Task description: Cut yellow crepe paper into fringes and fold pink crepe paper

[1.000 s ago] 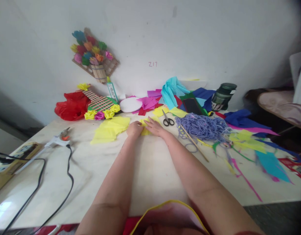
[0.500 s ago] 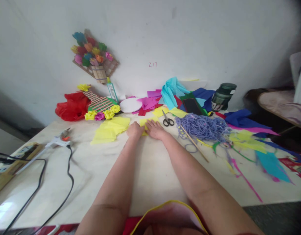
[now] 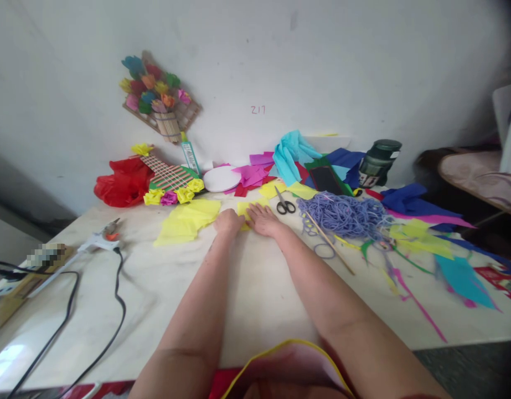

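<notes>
A small piece of yellow crepe paper (image 3: 243, 207) lies on the table between my hands. My right hand (image 3: 262, 220) rests on it with the fingers stretched out flat. At the paper's left edge, my left hand (image 3: 229, 221) is closed, its fingers curled under, and it appears to pinch that edge; the fingertips are partly hidden. A larger yellow crepe sheet (image 3: 189, 220) lies to the left of my left hand. Black-handled scissors (image 3: 285, 206) lie just beyond my right hand, blades pointing away.
A heap of purple yarn (image 3: 346, 215) and a thin wooden stick (image 3: 330, 244) lie to the right. A glue gun (image 3: 98, 239) with its cord and a power strip (image 3: 14, 288) are on the left. Coloured paper, a white disc (image 3: 222, 179) and a dark green jar (image 3: 378, 164) line the wall.
</notes>
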`<act>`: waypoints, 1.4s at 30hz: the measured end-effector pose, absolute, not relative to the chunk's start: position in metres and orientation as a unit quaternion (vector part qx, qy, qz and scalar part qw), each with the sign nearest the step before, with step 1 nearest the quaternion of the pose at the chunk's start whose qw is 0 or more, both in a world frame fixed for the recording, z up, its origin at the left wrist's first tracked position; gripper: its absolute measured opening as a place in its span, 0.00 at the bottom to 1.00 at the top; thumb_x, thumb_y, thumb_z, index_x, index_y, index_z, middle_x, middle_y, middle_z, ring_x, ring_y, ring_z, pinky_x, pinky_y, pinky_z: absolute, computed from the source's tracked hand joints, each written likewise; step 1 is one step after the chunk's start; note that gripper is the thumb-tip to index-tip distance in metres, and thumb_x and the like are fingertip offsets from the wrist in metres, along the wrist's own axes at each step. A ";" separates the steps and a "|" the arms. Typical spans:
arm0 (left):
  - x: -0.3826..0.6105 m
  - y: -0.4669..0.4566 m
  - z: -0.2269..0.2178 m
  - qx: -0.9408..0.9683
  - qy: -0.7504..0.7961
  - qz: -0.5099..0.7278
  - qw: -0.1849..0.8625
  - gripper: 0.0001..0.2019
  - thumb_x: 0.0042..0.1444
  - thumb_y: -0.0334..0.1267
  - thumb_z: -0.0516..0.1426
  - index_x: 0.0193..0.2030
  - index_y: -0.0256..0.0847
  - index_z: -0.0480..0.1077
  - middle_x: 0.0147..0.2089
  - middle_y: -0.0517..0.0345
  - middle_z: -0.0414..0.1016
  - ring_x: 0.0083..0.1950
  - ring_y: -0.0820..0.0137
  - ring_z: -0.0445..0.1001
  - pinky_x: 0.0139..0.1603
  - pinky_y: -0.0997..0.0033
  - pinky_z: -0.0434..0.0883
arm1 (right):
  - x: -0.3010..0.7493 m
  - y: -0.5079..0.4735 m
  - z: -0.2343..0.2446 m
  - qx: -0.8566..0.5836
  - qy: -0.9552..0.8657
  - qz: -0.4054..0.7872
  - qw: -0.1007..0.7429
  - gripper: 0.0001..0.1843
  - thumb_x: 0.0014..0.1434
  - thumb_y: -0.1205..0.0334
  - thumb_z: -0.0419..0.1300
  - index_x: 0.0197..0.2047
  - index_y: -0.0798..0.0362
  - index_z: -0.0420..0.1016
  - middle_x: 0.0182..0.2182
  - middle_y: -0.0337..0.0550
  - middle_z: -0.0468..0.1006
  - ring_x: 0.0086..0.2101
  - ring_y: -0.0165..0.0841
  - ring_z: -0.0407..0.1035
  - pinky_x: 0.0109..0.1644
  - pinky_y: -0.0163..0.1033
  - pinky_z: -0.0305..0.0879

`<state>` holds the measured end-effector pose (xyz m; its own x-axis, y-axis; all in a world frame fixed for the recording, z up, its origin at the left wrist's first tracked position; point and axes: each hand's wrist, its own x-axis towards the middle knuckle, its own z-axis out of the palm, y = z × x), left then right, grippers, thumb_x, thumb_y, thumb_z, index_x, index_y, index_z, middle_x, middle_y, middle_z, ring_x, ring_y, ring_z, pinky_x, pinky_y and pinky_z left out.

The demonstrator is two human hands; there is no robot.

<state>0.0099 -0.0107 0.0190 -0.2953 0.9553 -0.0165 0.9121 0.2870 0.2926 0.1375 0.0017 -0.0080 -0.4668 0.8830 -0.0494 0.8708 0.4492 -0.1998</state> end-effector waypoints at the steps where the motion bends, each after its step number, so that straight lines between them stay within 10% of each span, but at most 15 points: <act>1: 0.009 -0.011 0.019 0.585 0.797 0.118 0.088 0.17 0.46 0.47 0.53 0.38 0.40 0.71 0.44 0.44 0.73 0.46 0.55 0.71 0.40 0.61 0.67 | 0.137 0.002 -0.008 -0.515 -0.851 0.099 0.031 0.33 0.60 0.49 0.34 0.65 0.56 0.43 0.65 0.42 0.37 0.63 0.37 0.30 0.63 0.49 0.29; 42: 0.016 -0.006 0.003 0.641 0.720 0.249 0.091 0.10 0.48 0.45 0.51 0.28 0.43 0.68 0.31 0.57 0.74 0.35 0.68 0.70 0.32 0.72 0.62 | 0.138 0.003 -0.010 -0.513 -0.853 0.090 0.031 0.32 0.60 0.52 0.34 0.65 0.56 0.41 0.64 0.39 0.37 0.63 0.38 0.30 0.63 0.49 0.29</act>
<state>0.0155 -0.0065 0.0025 -0.1614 0.9688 0.1883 0.8786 0.0541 0.4744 0.1379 0.0027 -0.0097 -0.4716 0.8810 -0.0384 0.8697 0.4575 -0.1854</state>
